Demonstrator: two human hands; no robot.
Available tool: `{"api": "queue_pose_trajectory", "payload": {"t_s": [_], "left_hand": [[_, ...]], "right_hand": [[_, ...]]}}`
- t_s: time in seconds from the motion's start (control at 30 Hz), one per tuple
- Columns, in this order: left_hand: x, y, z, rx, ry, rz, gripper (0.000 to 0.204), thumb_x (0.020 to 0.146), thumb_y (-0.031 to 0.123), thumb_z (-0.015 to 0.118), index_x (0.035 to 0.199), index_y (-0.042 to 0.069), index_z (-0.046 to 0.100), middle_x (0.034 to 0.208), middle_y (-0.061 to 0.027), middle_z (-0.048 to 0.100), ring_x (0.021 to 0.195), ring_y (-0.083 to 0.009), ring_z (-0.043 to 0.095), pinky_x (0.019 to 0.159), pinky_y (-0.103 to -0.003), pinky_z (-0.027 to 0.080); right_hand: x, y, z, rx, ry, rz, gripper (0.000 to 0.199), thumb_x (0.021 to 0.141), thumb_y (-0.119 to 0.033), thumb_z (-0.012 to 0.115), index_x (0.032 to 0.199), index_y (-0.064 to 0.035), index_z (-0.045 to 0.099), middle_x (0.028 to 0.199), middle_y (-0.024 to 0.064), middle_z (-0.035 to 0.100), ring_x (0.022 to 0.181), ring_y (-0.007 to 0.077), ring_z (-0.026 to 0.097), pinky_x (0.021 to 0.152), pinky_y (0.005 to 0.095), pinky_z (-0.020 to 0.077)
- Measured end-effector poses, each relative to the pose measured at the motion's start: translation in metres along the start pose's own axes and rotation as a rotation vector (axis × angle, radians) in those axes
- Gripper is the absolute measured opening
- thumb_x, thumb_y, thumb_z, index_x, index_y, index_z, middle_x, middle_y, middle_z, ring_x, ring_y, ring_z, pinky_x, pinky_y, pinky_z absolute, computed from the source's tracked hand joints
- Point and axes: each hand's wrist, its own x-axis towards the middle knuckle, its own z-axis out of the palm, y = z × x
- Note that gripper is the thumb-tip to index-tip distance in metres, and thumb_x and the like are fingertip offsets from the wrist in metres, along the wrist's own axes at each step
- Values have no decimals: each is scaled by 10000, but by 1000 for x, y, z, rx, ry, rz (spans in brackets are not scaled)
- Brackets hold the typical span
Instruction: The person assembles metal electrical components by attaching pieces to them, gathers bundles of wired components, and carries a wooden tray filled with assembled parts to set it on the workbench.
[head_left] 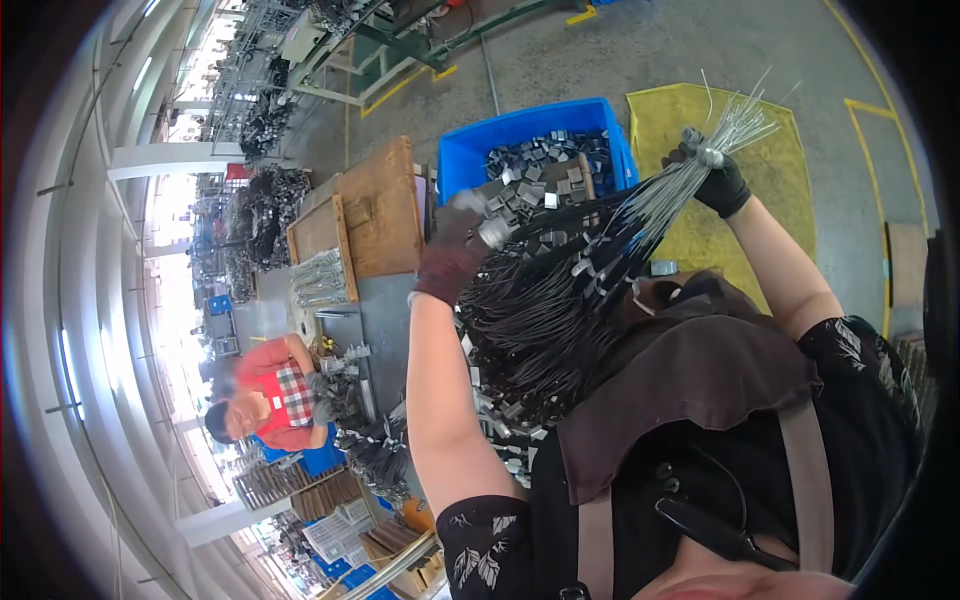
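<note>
My right hand (722, 185), in a dark glove with grey-wrapped fingertips, is closed around a bundle of thin cables (655, 205). Their bare silvery wire ends fan out above the grip. Black cable lengths (535, 320) hang below in a thick mass by my apron (690, 360). My left hand (450, 255), in a dark maroon glove with pale fingertips, is raised beside the blue bin (535, 115) and smeared by motion. A dark strand runs from near its thumb toward the bundle; whether the fingers grip it is unclear.
Small grey metal pieces (530, 190) fill the bin and lie scattered below it. A yellow cloth (770, 235) covers the floor at right. Wooden boards (375, 215) stand left of the bin. A co-worker in red (275, 395) handles dark parts at left; racks (270, 215) line that side.
</note>
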Motion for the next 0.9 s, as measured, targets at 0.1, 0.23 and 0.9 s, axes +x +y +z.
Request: {"api": "queue_pose_trajectory", "payload": {"t_s": [0.1,0.23,0.9], "left_hand": [[-42,39,-7,-298,-173,-74,536,821,461,661,1103,8,603,1047,-207,633,1043,-350,592,901,-403,450],[-110,68,11,-61,95,85,721,728,605,670,1142,24,565,1070,-195,596,1049,-373,550,964,-455,399],[-59,52,102,17,570,-179,212,806,254,540,795,62,628,807,-119,628,841,-308,591,813,-435,432]], "right_hand": [[-11,-5,-11,-1,26,38,360,778,-203,677,1102,-126,539,1009,28,594,1087,259,556,1032,502,374],[-17,-13,-26,4,52,87,402,767,-198,682,1137,-129,542,999,24,610,1071,255,571,1057,484,369],[31,-13,240,-912,55,707,425,770,-141,762,1120,-38,544,1104,78,614,1039,209,592,933,376,468]]}}
